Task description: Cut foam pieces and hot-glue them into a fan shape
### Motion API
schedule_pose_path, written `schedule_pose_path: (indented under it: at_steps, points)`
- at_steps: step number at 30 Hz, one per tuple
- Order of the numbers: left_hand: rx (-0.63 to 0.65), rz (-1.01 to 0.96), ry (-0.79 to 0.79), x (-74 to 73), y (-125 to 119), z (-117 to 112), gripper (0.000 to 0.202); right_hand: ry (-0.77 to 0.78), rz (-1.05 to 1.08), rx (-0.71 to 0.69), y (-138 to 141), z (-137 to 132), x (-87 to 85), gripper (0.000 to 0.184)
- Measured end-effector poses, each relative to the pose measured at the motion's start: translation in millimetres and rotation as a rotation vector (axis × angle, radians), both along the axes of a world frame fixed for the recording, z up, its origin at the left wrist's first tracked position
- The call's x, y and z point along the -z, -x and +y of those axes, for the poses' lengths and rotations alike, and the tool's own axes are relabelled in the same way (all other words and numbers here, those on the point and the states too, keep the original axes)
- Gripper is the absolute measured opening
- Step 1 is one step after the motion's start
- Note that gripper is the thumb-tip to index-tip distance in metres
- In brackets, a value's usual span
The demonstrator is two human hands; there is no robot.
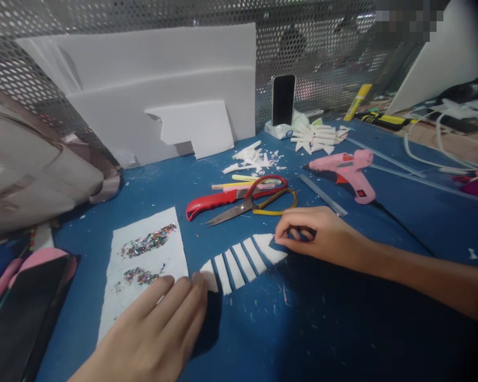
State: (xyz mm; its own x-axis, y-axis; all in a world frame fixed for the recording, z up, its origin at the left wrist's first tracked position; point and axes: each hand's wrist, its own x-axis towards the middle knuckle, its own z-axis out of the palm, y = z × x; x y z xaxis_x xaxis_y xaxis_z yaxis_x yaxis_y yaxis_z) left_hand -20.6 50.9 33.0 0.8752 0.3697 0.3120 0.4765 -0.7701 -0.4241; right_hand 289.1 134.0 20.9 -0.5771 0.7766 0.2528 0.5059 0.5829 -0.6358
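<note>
Several white foam-like strips (pixel 239 261) lie in a slanted row on the blue table, with narrow gaps between them. A pointed white end piece (pixel 269 248) sits at the row's right end, and a smaller white end piece (pixel 209 276) at its left. My left hand (pixel 155 323) rests palm down, fingers stretched, its fingertips at the left end piece. With thumb and index finger pinched together, my right hand (pixel 316 233) touches the tip of the right end piece. White paper (pixel 143 265) beside my left hand bears two piles of coloured glitter flakes (pixel 149 241).
Beyond the strips lie scissors (pixel 242 204), a red-handled cutter (pixel 215 202), white scraps (pixel 255 159) and a pink glue gun (pixel 348 172) with its cord. A phone (pixel 283 101) stands at the back; another phone (pixel 24 318) lies left, near a bag (pixel 35 164).
</note>
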Motion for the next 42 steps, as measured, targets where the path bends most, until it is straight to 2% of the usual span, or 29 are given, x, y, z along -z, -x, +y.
schedule_pose_path:
  at_steps: [4,10,13,20,26,39,42]
  points:
    - [-0.066,-0.001,0.017,6.3,7.1,-8.4,0.031,-0.016,0.008,-0.023,-0.7,-0.5,-0.4,0.008]
    - [-0.050,0.012,0.043,9.8,18.6,0.6,0.038,-0.036,-0.001,-0.057,0.5,-0.6,-3.3,0.009]
    - [-0.111,-0.031,0.080,11.3,18.2,0.1,0.039,-0.054,-0.025,-0.073,0.1,-0.3,-3.2,0.010]
    - [-0.132,-0.009,0.118,12.6,14.1,-5.0,0.040,-0.062,-0.052,-0.096,-2.3,0.7,0.5,0.006]
    - [-0.093,-0.063,0.142,16.8,16.4,-3.8,0.038,-0.066,-0.062,-0.108,-1.0,1.5,-0.4,0.006]
    - [-0.086,-0.095,0.163,15.1,16.1,-2.7,0.038,-0.012,-0.119,-0.070,-0.9,2.3,-2.5,0.013]
    - [-0.104,-0.082,0.167,15.0,15.8,-1.6,0.038,-0.092,-0.116,-0.015,-3.2,0.4,-14.8,0.014]
